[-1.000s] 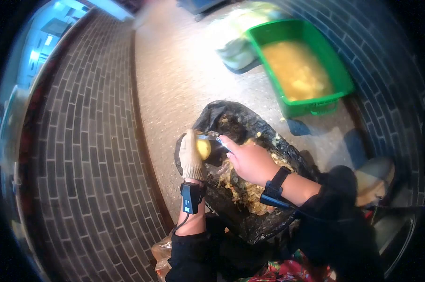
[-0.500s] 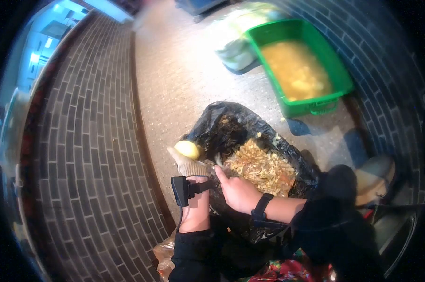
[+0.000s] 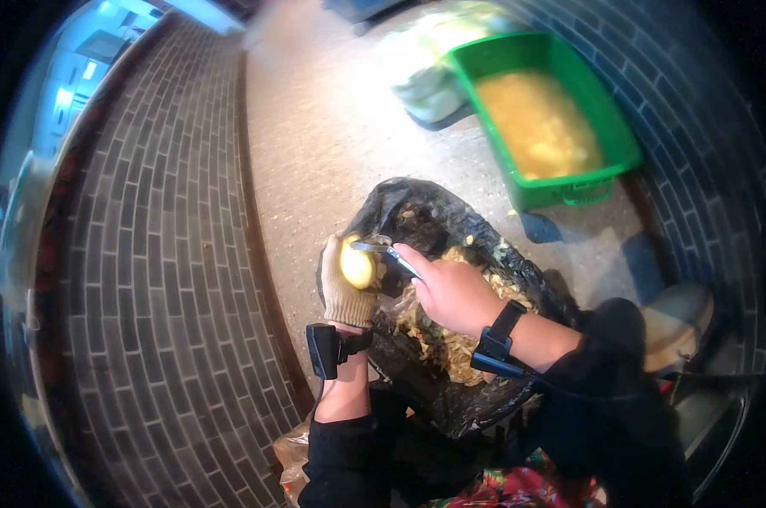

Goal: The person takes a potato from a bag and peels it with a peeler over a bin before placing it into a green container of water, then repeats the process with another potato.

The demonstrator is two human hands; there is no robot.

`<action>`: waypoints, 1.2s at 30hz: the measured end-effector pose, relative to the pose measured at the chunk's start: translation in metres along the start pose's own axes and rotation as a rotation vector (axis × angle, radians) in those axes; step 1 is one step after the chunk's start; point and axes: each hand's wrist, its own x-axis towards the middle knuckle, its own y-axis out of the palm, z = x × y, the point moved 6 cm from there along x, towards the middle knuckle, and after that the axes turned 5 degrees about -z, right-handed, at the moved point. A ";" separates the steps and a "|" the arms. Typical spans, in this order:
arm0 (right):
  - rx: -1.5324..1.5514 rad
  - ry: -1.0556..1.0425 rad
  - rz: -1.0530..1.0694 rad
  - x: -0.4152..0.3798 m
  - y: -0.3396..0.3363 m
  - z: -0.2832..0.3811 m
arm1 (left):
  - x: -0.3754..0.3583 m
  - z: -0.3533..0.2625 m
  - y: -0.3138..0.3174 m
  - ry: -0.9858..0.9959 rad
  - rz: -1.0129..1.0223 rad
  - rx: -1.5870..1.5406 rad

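The fingers of the left hand [image 3: 345, 298], in a cream knit glove, are wrapped around 1 pale yellow potato [image 3: 358, 264], slightly left of the middle of the frame. The bare right hand [image 3: 457, 295] grips the handle of a metal peeler [image 3: 406, 262], whose head reaches across to the upper part of the potato and seems to touch it.

Under both hands, a black plastic bag [image 3: 494, 243] lies open, with a heap of peelings [image 3: 463, 360] in its middle and lower part. Beyond it, at the upper right, a green tub [image 3: 528, 196] holds pale yellow pieces [image 3: 545, 127], too blurred to count. Beside the tub's left edge, on the speckled floor [image 3: 294, 173], is a whitish bag [image 3: 429, 91].

The side of the potato facing the camera looks bare and smooth, so I judge most of its skin to be off; the side against the glove is hidden, and whether skin remains there I cannot tell. The heap suggests many others are already done; how many are left does not show.

Compared with 0.5 s ago, the potato has moved right and a little up, from the bag's outer edge to over it. The glove has turned upright, the right hand has come up, and the peeler is now plainly visible. The tub and the whitish bag sit almost as they did.
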 end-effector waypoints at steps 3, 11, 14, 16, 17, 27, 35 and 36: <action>0.007 -0.014 0.019 -0.001 0.005 0.004 | 0.000 -0.001 -0.003 0.004 -0.035 0.018; -0.018 -0.018 0.133 -0.026 0.045 0.017 | 0.019 0.002 -0.040 -0.061 -0.165 -0.201; 0.007 -0.048 0.143 -0.032 0.058 0.015 | 0.022 0.000 -0.045 -0.018 -0.278 -0.161; -0.011 -0.011 0.155 -0.028 0.050 0.016 | 0.019 -0.003 -0.044 -0.007 -0.266 -0.190; -0.012 -0.014 0.157 -0.024 0.042 0.018 | 0.017 -0.003 -0.041 -0.049 -0.182 -0.189; 0.015 0.015 0.184 -0.030 0.048 0.016 | 0.019 0.007 -0.044 -0.103 -0.049 -0.204; 0.040 0.038 0.187 -0.031 0.050 0.013 | 0.021 0.003 -0.039 0.005 -0.133 -0.243; 0.047 0.029 0.129 -0.029 0.041 0.013 | 0.018 0.002 -0.033 -0.021 -0.075 -0.249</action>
